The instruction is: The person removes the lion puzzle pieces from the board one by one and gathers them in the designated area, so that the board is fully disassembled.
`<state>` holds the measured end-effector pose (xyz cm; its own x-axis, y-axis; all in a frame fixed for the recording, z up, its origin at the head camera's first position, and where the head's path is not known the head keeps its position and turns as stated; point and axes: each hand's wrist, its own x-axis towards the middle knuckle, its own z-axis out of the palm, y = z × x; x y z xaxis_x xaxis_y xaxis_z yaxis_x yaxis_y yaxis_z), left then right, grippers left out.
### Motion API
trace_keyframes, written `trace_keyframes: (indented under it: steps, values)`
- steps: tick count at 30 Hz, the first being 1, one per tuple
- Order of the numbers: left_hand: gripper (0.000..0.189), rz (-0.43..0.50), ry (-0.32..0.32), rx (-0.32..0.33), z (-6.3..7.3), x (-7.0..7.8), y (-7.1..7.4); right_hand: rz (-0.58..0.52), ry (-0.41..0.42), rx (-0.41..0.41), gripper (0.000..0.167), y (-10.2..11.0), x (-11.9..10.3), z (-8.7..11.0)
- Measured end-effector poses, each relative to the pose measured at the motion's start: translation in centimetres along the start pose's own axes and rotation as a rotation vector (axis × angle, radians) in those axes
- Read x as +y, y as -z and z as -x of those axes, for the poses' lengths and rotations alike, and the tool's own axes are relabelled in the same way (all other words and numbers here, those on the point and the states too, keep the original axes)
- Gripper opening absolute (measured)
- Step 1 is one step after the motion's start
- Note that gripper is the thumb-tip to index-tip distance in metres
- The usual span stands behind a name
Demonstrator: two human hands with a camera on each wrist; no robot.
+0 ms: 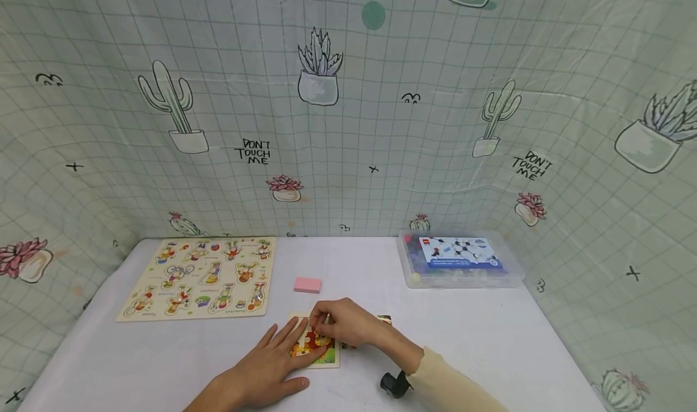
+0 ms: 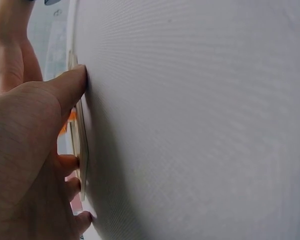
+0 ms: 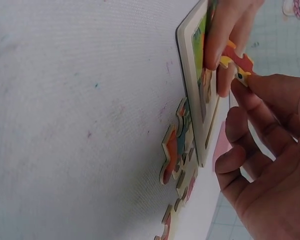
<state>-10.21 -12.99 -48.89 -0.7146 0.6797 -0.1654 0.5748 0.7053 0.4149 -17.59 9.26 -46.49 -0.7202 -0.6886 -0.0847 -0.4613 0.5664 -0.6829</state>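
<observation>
A small wooden jigsaw board [image 1: 327, 366] with a pale frame and a colourful picture lies on the white table. My left hand [image 1: 265, 363] rests on its left side, fingers spread and fairly straight across the picture. Over the board, my right hand [image 1: 344, 322] pinches a red and yellow puzzle piece [image 3: 242, 62] between thumb and forefinger. In the right wrist view this piece is tilted up, close to the left fingers. Several loose puzzle pieces [image 3: 171, 152] lie beside the board, partly hidden by the right forearm in the head view.
A pink block [image 1: 307, 285] lies behind the board. At the back left is a large wooden picture puzzle [image 1: 196, 279]; at the back right, a clear plastic case [image 1: 463, 259] with a blue-white label. A black object [image 1: 394, 385] sits near the right sleeve. Patterned cloth [image 1: 348, 127] surrounds the table.
</observation>
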Motion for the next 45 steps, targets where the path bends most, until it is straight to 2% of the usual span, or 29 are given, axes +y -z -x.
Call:
trace_keyframes:
  steps: [4, 9, 22, 31, 37, 45]
  values:
    - [0.057, -0.018, 0.0, -0.001, -0.1, -0.1, -0.2, -0.004, 0.001, 0.007, 0.009, 0.0, -0.1, 0.1]
    - [0.057, -0.021, 0.031, -0.033, -0.1, 0.5, 0.3, -0.009, 0.011, 0.017, 0.011, 0.2, -0.1, 0.1]
    - [0.056, -0.048, 0.036, -0.028, -0.1, 0.6, 0.3, -0.084, -0.027, 0.04, 0.013, 1.7, 0.5, 0.7]
    - [0.055, -0.052, 0.036, -0.018, 0.0, 0.7, 0.4, -0.061, -0.052, 0.063, 0.014, 3.3, 1.9, 1.9]
    - [0.052, -0.049, 0.037, -0.007, 0.0, 0.7, 0.5, -0.062, -0.088, 0.041, 0.014, 4.2, 3.2, 3.0]
    - [0.05, -0.091, 0.04, 0.011, -0.2, 0.7, 0.4, -0.037, -0.106, 0.018, 0.014, 5.3, 4.7, 4.4]
